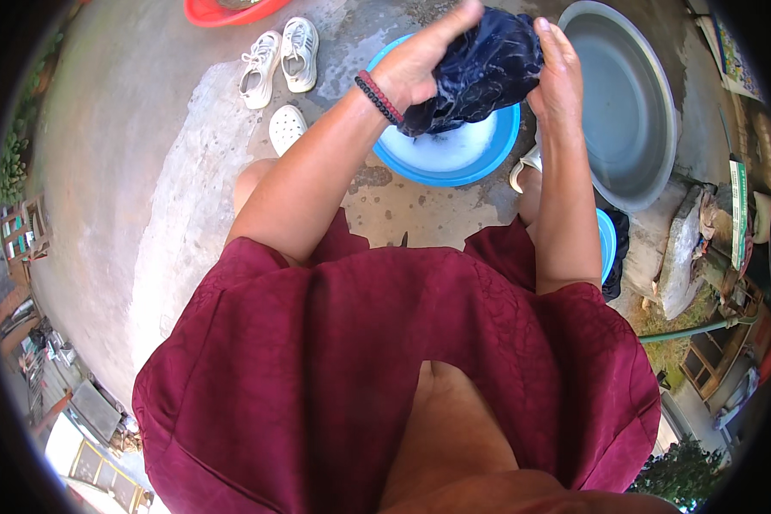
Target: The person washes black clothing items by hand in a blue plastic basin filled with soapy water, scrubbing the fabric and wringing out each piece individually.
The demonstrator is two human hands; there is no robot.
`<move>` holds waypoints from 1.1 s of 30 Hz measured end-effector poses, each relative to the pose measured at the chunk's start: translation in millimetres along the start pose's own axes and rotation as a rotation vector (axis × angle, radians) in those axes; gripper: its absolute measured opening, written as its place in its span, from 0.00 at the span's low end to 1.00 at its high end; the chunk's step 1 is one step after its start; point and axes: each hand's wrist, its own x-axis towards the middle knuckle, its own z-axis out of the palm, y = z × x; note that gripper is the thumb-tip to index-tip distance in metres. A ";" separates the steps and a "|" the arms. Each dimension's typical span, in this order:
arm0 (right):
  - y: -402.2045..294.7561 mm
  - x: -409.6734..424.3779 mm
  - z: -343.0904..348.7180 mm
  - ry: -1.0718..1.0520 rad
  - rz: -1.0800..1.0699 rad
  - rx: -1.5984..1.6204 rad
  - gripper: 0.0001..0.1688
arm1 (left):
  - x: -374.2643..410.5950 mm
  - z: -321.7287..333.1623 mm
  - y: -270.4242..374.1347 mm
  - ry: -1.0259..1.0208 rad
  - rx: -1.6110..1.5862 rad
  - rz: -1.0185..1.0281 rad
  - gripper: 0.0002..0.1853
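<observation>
A wet, dark navy cloth (488, 64) is bunched up between my two hands, with streaks of suds on it. My left hand (427, 61) presses against its left side, the thumb or a finger raised at the top. On the other side, my right hand (558, 74) grips the cloth's right edge. Below hangs a blue plastic basin (450, 178) standing on the ground, holding white soapy foam (446, 151). The cloth covers the basin's far part, and its lower end is close over the foam; I cannot tell whether it touches.
A large grey tub (626, 103) of water stands to the right. White sneakers (300, 54), a white clog (287, 128) and a red basin (231, 14) are at the left and far left. Another blue basin (606, 244) is beside my right arm, near a stone slab (678, 263) and green hose (687, 331).
</observation>
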 end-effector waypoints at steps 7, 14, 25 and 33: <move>-22.2 -4.0 3.1 -0.091 -0.088 0.248 0.32 | 11.3 -6.2 0.9 0.067 -0.171 0.228 0.11; -19.1 -30.1 31.6 -0.040 -0.351 -0.356 0.16 | 7.9 -10.5 1.2 0.258 -0.386 0.223 0.15; 40.2 -59.6 54.3 -0.164 -1.000 -1.085 0.10 | 3.5 -12.4 -45.1 0.297 0.097 -0.062 0.18; 36.4 -29.8 45.3 0.051 -0.760 -1.120 0.18 | 6.5 5.6 -42.4 0.430 -0.070 0.074 0.15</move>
